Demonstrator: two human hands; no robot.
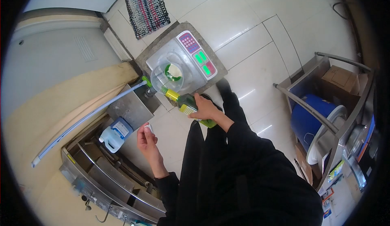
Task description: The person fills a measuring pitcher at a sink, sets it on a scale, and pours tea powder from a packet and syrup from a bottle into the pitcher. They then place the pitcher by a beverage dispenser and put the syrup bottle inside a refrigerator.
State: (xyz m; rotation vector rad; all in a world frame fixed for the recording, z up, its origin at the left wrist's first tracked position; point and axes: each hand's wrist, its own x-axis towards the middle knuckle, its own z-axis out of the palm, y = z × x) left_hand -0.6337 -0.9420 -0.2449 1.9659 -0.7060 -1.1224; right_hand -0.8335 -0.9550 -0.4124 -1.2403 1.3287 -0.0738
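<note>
My right hand (208,109) is wrapped round a dark green bottle (188,102) with a yellow neck, perhaps an oil bottle. It is tilted, its mouth at the near rim of a clear plastic container (157,79). Inside that container lie something cream-coloured (175,70) and something green; I cannot tell whether liquid is flowing. The container rests on the steel pan of a digital scale (191,69) with lit green displays. Lower left, my left hand (149,146) is closed, pinching a small white object (149,127) whose kind I cannot make out.
A bluish jug (116,134) stands at the left beside a steel rack (115,177). A long light-blue pole (87,122) leans near the scale. At the right, a metal shelf holds a blue drum (310,118) and a cardboard box (340,79). A woven mat (147,8) lies beyond the scale.
</note>
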